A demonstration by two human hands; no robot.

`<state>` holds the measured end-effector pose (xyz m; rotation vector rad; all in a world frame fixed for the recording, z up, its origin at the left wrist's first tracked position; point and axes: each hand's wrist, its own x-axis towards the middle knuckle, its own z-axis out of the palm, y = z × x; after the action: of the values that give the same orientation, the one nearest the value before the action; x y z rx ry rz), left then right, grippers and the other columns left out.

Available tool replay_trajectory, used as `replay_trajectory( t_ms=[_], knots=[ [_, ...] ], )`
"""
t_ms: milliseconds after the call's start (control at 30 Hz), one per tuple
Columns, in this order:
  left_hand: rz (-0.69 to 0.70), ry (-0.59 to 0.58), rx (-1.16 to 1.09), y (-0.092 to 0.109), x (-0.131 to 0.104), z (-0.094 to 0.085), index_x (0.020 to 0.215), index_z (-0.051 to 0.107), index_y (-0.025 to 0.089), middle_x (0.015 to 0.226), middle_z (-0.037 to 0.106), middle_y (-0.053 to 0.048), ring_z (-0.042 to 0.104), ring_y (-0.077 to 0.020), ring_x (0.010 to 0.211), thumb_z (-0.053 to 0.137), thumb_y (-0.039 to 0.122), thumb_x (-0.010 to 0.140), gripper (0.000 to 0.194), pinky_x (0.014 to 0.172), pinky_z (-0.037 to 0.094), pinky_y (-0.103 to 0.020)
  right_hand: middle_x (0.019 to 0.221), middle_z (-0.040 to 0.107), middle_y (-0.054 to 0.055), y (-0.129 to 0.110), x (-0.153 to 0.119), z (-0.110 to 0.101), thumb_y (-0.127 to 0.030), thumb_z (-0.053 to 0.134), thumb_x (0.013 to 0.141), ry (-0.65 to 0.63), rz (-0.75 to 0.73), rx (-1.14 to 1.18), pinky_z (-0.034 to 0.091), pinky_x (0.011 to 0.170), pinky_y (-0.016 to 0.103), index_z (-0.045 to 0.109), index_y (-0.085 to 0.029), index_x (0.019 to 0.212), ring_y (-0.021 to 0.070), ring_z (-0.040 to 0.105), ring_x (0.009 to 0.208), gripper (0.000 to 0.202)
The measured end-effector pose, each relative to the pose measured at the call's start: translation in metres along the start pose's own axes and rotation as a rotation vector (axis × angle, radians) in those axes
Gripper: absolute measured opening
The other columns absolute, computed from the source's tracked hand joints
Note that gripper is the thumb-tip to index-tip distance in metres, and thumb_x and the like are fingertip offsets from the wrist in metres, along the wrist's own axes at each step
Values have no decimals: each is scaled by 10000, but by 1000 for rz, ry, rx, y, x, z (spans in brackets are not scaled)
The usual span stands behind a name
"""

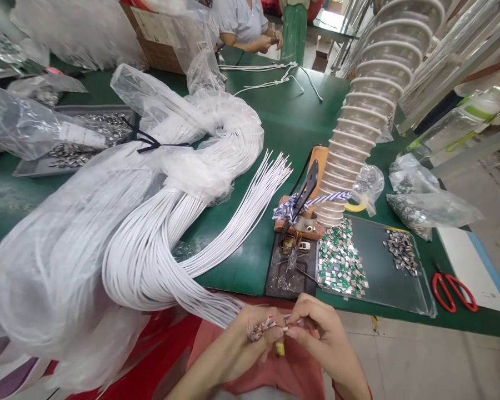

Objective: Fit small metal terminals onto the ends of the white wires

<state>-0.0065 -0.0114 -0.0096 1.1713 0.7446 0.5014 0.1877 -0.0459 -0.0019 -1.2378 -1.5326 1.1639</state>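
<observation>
In the head view my left hand (pixel 254 339) is closed round the ends of a bundle of white cables (pixel 210 303), whose reddish wire tips poke out of the fist. My right hand (pixel 314 328) is pinched at one white cable end between the two hands. A small yellow piece (pixel 280 349) shows under my left fingers; I cannot tell what it is. The bundle runs left over the table edge into a large coil of white cables (pixel 137 261). Another fan of cable ends (pixel 270 183) lies on the green table.
Beyond my hands stands a soldering fixture (pixel 294 266) under a ribbed clear hose (pixel 369 105). To its right a tray (pixel 387 278) holds green circuit boards (pixel 339 261) and metal connectors (pixel 401 251). Red scissors (pixel 454 291) lie near the edge. A person (pixel 250 28) sits across the table.
</observation>
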Motion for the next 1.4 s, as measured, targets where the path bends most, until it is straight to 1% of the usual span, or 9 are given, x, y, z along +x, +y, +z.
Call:
replay_trajectory(
  t_ms=[233, 367, 467, 567, 633, 767, 1100, 1233, 1400],
  knots=[
    [23, 90, 41, 13, 8, -14, 825, 769, 149, 673, 722, -33, 627, -152, 633, 701, 309, 882, 184, 621, 481, -229, 758, 661, 3, -10, 0, 1, -197, 617, 982, 72, -130, -177, 464, 610, 223, 672, -219, 871, 140, 615, 669, 126],
    [53, 147, 41, 17, 16, -29, 852, 814, 148, 869, 776, -92, 604, -127, 550, 708, 314, 866, 197, 475, 464, -210, 760, 643, 2, -4, 4, -22, -174, 583, 988, 316, -92, -454, 443, 608, 246, 639, -229, 862, 157, 599, 682, 148],
    [117, 189, 22, 19, 24, -39, 820, 829, 156, 927, 759, -100, 623, -122, 574, 749, 319, 832, 182, 492, 500, -209, 843, 654, 40, 11, 6, -50, -287, 586, 988, 459, 18, -686, 454, 650, 296, 655, -225, 979, 214, 625, 777, 93],
    [186, 207, 35, 19, 30, -43, 763, 832, 166, 868, 734, -90, 676, -171, 741, 785, 300, 800, 147, 630, 558, -228, 881, 658, 63, 27, 8, -70, -440, 592, 966, 457, 131, -824, 470, 688, 344, 652, -219, 1054, 261, 612, 817, 245],
    [132, 182, 8, 18, 31, -43, 787, 832, 165, 914, 715, -90, 626, -132, 645, 777, 326, 808, 171, 517, 516, -197, 898, 667, 72, 33, 9, -75, -467, 558, 975, 424, 167, -843, 469, 701, 356, 650, -227, 998, 271, 605, 834, 258],
    [37, 143, -12, 16, 29, -41, 800, 833, 154, 981, 693, -101, 563, -94, 582, 778, 319, 799, 173, 405, 419, -150, 857, 668, 59, 36, 10, -73, -434, 499, 1007, 403, 174, -814, 458, 735, 359, 613, -243, 828, 263, 601, 843, 286],
    [173, 124, 114, 16, 26, -38, 783, 817, 155, 922, 721, -93, 614, -121, 645, 726, 193, 830, 109, 488, 454, -180, 734, 658, 32, 19, 9, -68, -419, 628, 949, 547, 185, -496, 458, 558, 295, 676, -223, 870, 194, 579, 627, 217],
    [248, 120, 185, 12, 22, -30, 782, 801, 152, 899, 737, -93, 680, -159, 722, 710, 171, 852, 117, 641, 534, -243, 924, 731, 71, 3, 7, -45, -400, 630, 957, 465, 144, -243, 539, 677, 293, 759, -229, 996, 211, 676, 814, 218],
    [297, 187, 193, 12, 20, -13, 781, 783, 161, 863, 768, -78, 712, -174, 780, 697, 150, 872, 126, 754, 551, -267, 728, 684, 17, -5, 9, -7, -417, 748, 875, 338, 196, 119, 506, 545, 241, 740, -216, 833, 153, 612, 606, 205]
  ],
)
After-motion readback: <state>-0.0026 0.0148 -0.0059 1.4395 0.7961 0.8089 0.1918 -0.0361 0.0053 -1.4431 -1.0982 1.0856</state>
